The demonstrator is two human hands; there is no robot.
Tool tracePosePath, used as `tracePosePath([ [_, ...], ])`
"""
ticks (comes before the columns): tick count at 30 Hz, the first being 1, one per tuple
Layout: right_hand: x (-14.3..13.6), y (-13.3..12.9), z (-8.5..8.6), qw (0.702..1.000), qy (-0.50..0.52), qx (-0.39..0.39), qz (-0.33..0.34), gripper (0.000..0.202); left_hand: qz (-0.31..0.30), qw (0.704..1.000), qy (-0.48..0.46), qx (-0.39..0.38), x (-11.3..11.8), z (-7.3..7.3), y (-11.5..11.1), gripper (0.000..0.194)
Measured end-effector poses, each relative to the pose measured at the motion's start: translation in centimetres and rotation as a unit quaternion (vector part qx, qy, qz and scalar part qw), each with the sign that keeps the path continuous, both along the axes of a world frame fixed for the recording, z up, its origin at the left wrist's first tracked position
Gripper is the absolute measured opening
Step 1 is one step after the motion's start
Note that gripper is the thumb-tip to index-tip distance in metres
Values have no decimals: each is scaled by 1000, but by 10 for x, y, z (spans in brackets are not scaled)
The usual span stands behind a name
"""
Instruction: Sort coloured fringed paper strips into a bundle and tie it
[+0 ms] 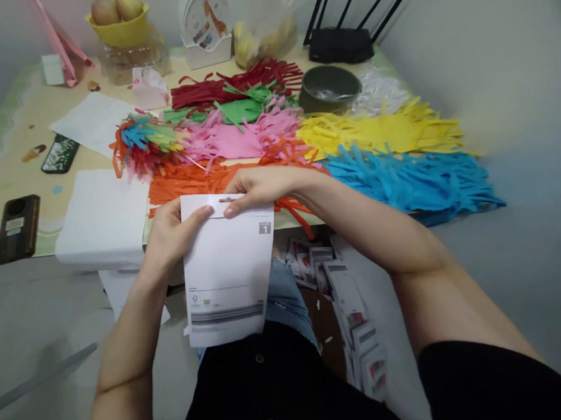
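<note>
Between my two hands is a white printed card packet [226, 257], its back with small print and a grey striped band facing me. My left hand [170, 232] grips its upper left edge, thumb on the face. At the top, beside the hanger slot, my right hand [251, 189] pinches the card with thumb in front and fingers behind. Just beyond the packet lies orange fringed tissue paper [178, 181]. Pink fringe [238, 136], yellow fringe [380, 131] and blue fringe [402, 183] are spread around it, and a multicoloured fringed bundle [146, 142] rests to the left.
White paper [104, 211] hangs over the table's front edge. Two phones, one dark [19, 226], lie at left. A dark green bowl [330, 88] and a router [341, 45] stand at the back. Several similar packets [350, 294] are piled low at my right.
</note>
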State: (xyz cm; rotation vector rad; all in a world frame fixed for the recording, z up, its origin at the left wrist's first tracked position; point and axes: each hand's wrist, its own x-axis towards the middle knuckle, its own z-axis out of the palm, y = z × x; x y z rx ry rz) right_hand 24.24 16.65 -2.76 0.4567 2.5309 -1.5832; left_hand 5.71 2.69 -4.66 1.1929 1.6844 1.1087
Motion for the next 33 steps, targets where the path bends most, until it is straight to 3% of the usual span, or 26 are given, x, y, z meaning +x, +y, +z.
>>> tracePosePath([
  [6,1,3,-8,999,24,3,24,51,3,1000,8,-4,1,-3,2,40],
  [11,4,1,-9,999,32,8,43,44,-16,999,36,5,7,-5,5,34],
  [19,6,-3,-9,998,6,54,11,30,-30,999,33,17,9,-13,5,35],
  [26,14,5,-19,996,1,-68,-54,28,-40,997,-63,-21,8,-26,-3,50],
  [31,28,23,-22,974,26,-118,-189,32,-4,999,31,21,-6,-37,-34,43],
  [33,32,27,-21,969,39,-119,-215,35,5,997,78,19,-10,-38,-45,40],
])
